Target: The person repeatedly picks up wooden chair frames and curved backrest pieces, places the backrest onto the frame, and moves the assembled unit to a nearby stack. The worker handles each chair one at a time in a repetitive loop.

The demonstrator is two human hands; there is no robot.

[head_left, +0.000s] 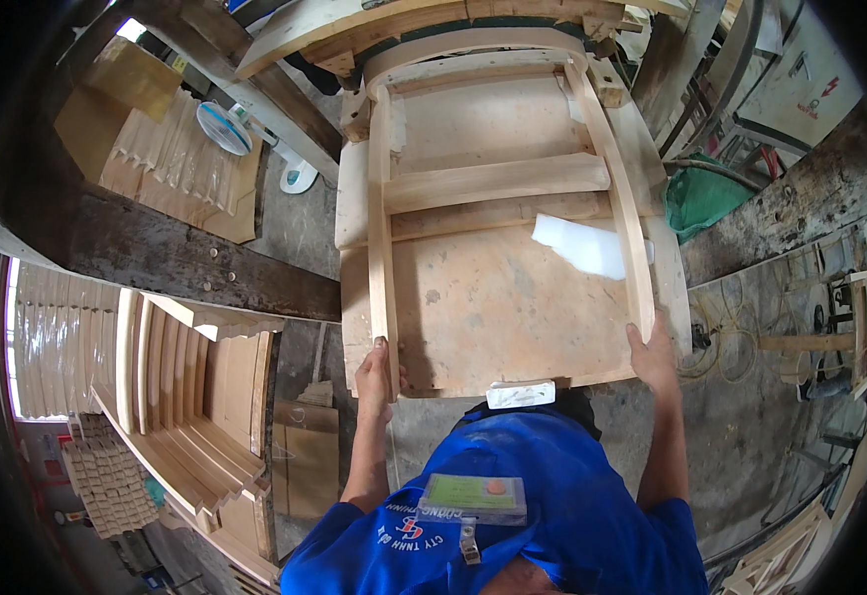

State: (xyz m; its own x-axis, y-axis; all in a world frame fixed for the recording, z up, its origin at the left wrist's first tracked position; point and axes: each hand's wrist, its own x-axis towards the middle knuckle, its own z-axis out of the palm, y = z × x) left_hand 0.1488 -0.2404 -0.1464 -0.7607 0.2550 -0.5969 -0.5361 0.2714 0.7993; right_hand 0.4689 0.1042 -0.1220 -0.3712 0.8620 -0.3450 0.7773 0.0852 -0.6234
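Observation:
A pale wooden chair frame (498, 183) lies over a plywood board (513, 317), its two long legs reaching toward me. Its curved rail is at the far end, and a crossbar joins the legs partway along. My left hand (376, 372) is closed round the near end of the left leg. At the near end of the right leg, my right hand (654, 349) grips with the thumb on the inner side. A piece of white foam sheet (582, 246) lies on the board, partly under the right leg. One small white block (521, 394) sits at the board's near edge.
Stacked curved wooden parts (181, 397) stand on the left, with wrapped stacks (176, 149) farther back. Dark beams flank the board, the left beam (185, 253) and right beam (786, 203). A fan (225, 129), a green bag (699, 198) and floor hoses (726, 332) lie beyond.

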